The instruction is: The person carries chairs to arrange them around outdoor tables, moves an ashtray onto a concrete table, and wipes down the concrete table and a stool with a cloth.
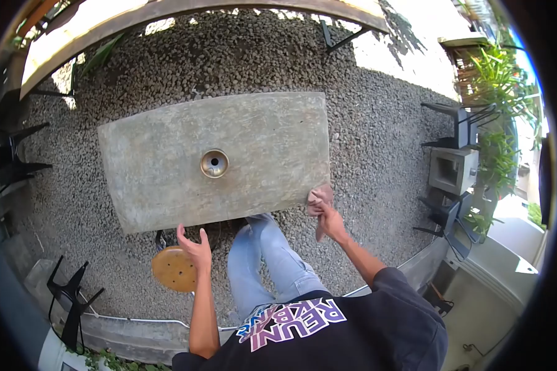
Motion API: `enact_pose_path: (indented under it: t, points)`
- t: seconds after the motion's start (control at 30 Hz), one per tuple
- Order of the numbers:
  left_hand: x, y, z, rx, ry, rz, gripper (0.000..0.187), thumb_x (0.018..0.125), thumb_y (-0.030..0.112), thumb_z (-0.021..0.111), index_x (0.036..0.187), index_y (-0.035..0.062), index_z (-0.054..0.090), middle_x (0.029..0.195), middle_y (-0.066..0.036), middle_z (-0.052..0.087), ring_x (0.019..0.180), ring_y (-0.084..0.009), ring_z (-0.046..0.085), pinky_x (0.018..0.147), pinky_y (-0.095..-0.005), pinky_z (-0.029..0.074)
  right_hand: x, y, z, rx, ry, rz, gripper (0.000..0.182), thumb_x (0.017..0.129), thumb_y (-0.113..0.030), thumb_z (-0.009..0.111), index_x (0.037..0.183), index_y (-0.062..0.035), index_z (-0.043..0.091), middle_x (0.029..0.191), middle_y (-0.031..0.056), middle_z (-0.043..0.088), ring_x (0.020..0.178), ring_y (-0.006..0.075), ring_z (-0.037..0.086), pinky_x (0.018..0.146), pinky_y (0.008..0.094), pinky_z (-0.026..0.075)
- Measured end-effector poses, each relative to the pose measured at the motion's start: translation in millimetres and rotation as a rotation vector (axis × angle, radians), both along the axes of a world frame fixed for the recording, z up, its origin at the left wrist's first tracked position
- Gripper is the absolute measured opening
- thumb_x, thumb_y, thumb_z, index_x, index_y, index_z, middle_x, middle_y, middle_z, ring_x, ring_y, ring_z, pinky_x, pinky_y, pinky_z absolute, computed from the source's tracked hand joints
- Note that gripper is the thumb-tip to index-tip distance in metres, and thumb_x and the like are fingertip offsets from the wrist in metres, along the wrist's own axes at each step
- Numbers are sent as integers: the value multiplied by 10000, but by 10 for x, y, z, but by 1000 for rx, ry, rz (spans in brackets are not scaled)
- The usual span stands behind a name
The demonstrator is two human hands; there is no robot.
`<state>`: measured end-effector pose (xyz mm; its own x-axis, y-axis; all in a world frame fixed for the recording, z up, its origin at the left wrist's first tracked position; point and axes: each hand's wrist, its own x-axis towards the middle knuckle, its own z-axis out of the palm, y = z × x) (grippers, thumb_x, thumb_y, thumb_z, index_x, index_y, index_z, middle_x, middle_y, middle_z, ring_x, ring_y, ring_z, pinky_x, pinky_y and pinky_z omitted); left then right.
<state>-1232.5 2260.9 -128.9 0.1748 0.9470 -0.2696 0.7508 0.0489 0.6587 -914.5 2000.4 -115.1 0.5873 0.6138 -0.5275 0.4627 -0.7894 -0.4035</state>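
A grey concrete table (167, 167) stands on gravel, with a round metal-ringed hole (214, 163) in its middle. My right hand (332, 222) grips a pinkish cloth (320, 199) and presses it against the table's near right corner. My left hand (195, 247) hovers with fingers spread just below the table's near edge, above a round wooden stool (172, 270), and holds nothing. My legs in light blue jeans (263, 260) reach toward the table's near edge.
Gravel (377, 123) surrounds the table. Black metal chairs stand at the left (12, 167), lower left (71, 297) and right (464, 123). A hollow concrete block (452, 170) and green plants (495, 80) are at the right. A low curb (136, 337) runs behind me.
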Motion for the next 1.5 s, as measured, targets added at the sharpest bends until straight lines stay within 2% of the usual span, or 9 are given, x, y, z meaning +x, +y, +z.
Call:
enact_pose_path:
  t: [0.1, 0.33, 0.63, 0.77, 0.87, 1.17, 1.23, 1.37, 1.5]
  points:
    - [-547, -340, 260, -61, 45, 135, 603, 793, 113, 628, 1294, 11, 309, 1267, -230, 425, 1167, -357, 424, 1002, -449, 313, 416, 452, 251, 191, -85, -295, 363, 801, 19, 436, 1147, -38, 531, 1087, 171, 577, 985, 320, 573, 849, 363, 448]
    - [-1570, -1407, 950, -434, 16, 657, 297, 914, 258, 502, 939, -33, 556, 802, -153, 619, 721, -212, 614, 690, -297, 497, 436, 1490, -178, 198, -480, 154, 359, 818, -84, 522, 1174, -42, 496, 1038, 223, 540, 978, 402, 508, 851, 434, 409]
    - [-1250, -2766, 1575, -305, -25, 912, 385, 936, 286, 453, 769, -30, 597, 653, -108, 637, 580, -201, 646, 526, -310, 483, -2603, 2249, -366, 826, 410, 305, 598, 753, -124, 586, 1313, -30, 399, 984, 182, 587, 965, 302, 569, 840, 346, 443]
    - [-945, -3743, 1802, -225, -108, 1032, 337, 924, 286, 477, 859, -9, 626, 663, -104, 643, 605, -190, 648, 546, -315, 481, -3634, 3267, -396, 693, 852, 548, 262, 744, -27, 490, 1005, -8, 508, 867, 76, 536, 814, 169, 500, 733, 313, 442]
    - [-934, -4275, 2091, -241, -103, 1274, 332, 921, 298, 481, 882, 7, 636, 671, -106, 648, 613, -192, 645, 584, -309, 493, -4281, 3606, 181, 472, 1186, 726, 396, 885, -150, 525, 1224, -27, 360, 998, 97, 535, 854, 153, 562, 633, 243, 498]
    - [-571, -6349, 2046, 415, -674, 1949, 336, 928, 306, 481, 906, 0, 618, 805, -89, 651, 746, -187, 634, 661, -283, 492, -5284, -737, 2752, -110, 974, 1613, 340, 866, -264, 588, 1092, -23, 509, 907, 34, 568, 821, 129, 546, 698, 252, 457]
    - [-571, -6762, 2109, 513, -975, 2129, 333, 915, 336, 503, 963, 20, 593, 853, -81, 631, 781, -190, 629, 673, -295, 495, -5440, -1746, 1811, -329, 1174, 1802, 368, 849, -268, 613, 1095, -11, 522, 938, 40, 576, 837, 126, 548, 730, 247, 447]
    - [-504, -7708, 2113, 829, -1803, 2253, 465, 873, 476, 525, 1118, 80, 516, 1035, -77, 571, 917, -210, 596, 725, -333, 498, -5039, -3989, 2795, -863, 1096, 2043, 355, 851, -223, 614, 1117, -5, 528, 990, 50, 585, 913, 101, 533, 745, 238, 437]
    - [-519, -8559, 2810, 1455, -1743, 2019, 560, 882, 514, 475, 1267, 111, 429, 1194, -97, 514, 1110, -207, 503, 860, -430, 459, -4847, -5103, 3008, -1138, 1214, 2337, 235, 855, -181, 626, 1009, -11, 572, 971, 40, 581, 852, 103, 545, 706, 230, 450]
